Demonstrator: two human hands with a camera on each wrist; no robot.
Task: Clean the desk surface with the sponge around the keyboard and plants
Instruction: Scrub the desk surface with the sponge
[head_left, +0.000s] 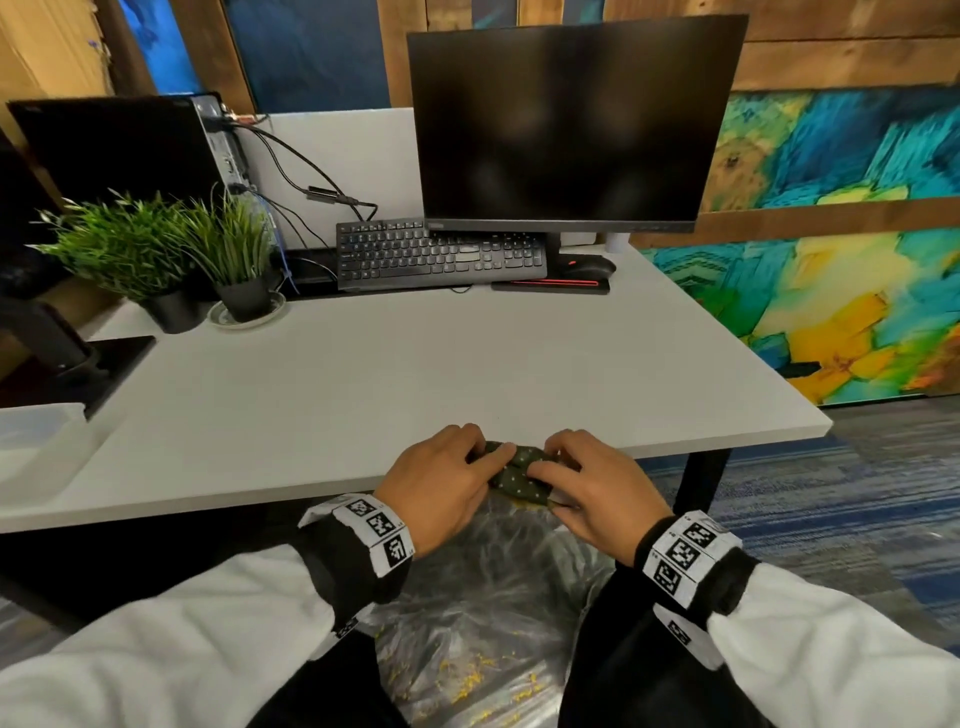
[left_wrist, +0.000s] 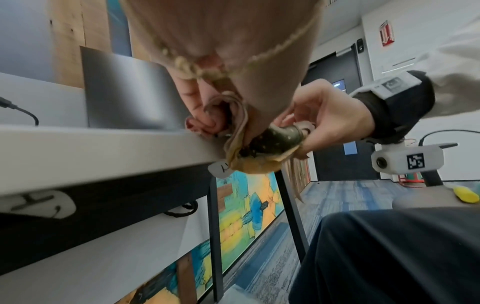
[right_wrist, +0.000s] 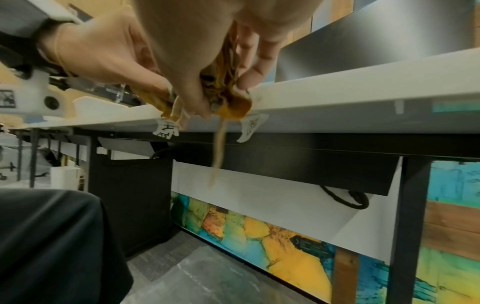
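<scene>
A dark green, white-dotted sponge (head_left: 519, 473) with a yellow underside is squeezed at the front edge of the white desk (head_left: 363, 374). My left hand (head_left: 447, 478) grips its left end and my right hand (head_left: 587, 478) grips its right end. In the left wrist view the sponge (left_wrist: 272, 142) is bent between both hands over the desk edge. The right wrist view shows the sponge's yellow side (right_wrist: 233, 105) with a yellowish stream falling from it. A black keyboard (head_left: 441, 252) lies at the back and two potted plants (head_left: 156, 249) stand at the back left.
A clear plastic sheet (head_left: 483, 623) with yellow crumbs lies on the floor under my hands. A dark monitor (head_left: 566, 124) stands behind the keyboard, a black mouse (head_left: 587, 267) on a pad to its right. A monitor base (head_left: 104, 364) and a clear tray (head_left: 36, 436) sit at left.
</scene>
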